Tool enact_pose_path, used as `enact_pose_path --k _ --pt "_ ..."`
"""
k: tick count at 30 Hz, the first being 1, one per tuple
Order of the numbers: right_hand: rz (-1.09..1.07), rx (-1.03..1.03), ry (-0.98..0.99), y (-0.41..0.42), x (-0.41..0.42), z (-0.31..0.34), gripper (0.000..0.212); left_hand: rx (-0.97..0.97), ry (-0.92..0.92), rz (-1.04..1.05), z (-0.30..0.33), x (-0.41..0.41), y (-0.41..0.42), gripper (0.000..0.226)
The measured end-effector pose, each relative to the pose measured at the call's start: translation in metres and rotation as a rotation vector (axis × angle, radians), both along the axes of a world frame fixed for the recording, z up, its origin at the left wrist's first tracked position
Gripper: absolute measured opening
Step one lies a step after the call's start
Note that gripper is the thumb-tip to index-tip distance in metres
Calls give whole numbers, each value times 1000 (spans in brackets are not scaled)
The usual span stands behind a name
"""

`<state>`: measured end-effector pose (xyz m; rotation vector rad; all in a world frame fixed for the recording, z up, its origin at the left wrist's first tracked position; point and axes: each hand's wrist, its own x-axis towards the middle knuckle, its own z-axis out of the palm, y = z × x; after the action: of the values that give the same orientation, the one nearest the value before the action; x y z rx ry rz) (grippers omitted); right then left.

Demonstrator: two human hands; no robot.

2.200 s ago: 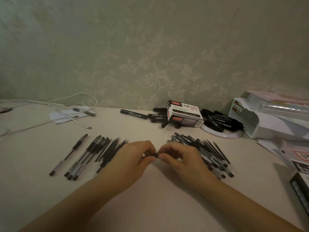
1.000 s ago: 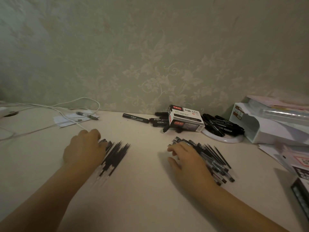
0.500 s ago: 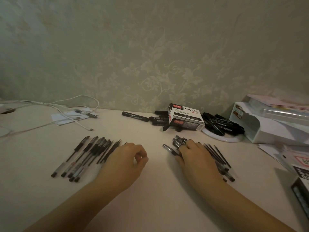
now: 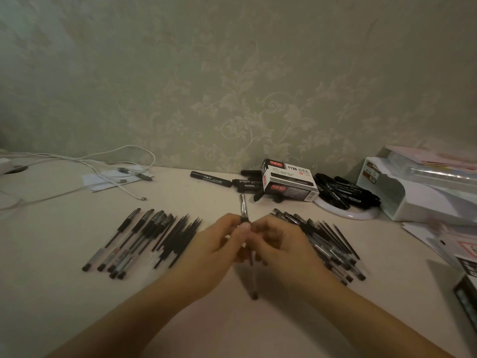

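Observation:
Both hands meet over the middle of the pale table (image 4: 64, 293). My left hand (image 4: 214, 249) and my right hand (image 4: 281, 249) pinch one black gel pen (image 4: 244, 209) between their fingertips. It points away from me, its capped end above the fingers and its tail (image 4: 254, 290) showing below them. A row of several pens and bare refills (image 4: 144, 241) lies to the left of the hands. A heap of several pens (image 4: 333, 244) lies to the right, partly hidden by my right hand.
At the back stand a pen box labelled 1120 (image 4: 290, 183), loose black markers (image 4: 210, 179) and a white plate (image 4: 348, 214) piled with markers. White cables (image 4: 111, 174) trail at the back left. A white paper tray (image 4: 413, 200) and boxes crowd the right edge.
My right hand lifted a pen from the right heap and brought it to the centre. My left hand left the left row and joined it on the pen.

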<state>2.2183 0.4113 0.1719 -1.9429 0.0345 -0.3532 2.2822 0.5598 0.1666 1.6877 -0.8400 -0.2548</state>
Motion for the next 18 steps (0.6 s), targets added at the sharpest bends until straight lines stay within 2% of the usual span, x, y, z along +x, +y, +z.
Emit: enact_pose_path --k 3,6,9,12,16,18 --pt "120 91 -19 2 -1 -8 19 7 31 -9 1 -3 0 18" --pt "163 -5 -33 1 -1 -12 26 82 -35 12 0 -2 1 15" --pt "84 -21 -35 -1 1 -15 22 162 -277 76 1 0 3 19" --pt "6 109 -33 -8 5 -17 23 297 -481 112 2 2 6 20" --pt "47 142 -35 -12 8 -20 8 343 -508 75 -5 3 4 13" --pt "66 146 -27 -12 8 -22 8 332 -476 60 -8 4 2 15"
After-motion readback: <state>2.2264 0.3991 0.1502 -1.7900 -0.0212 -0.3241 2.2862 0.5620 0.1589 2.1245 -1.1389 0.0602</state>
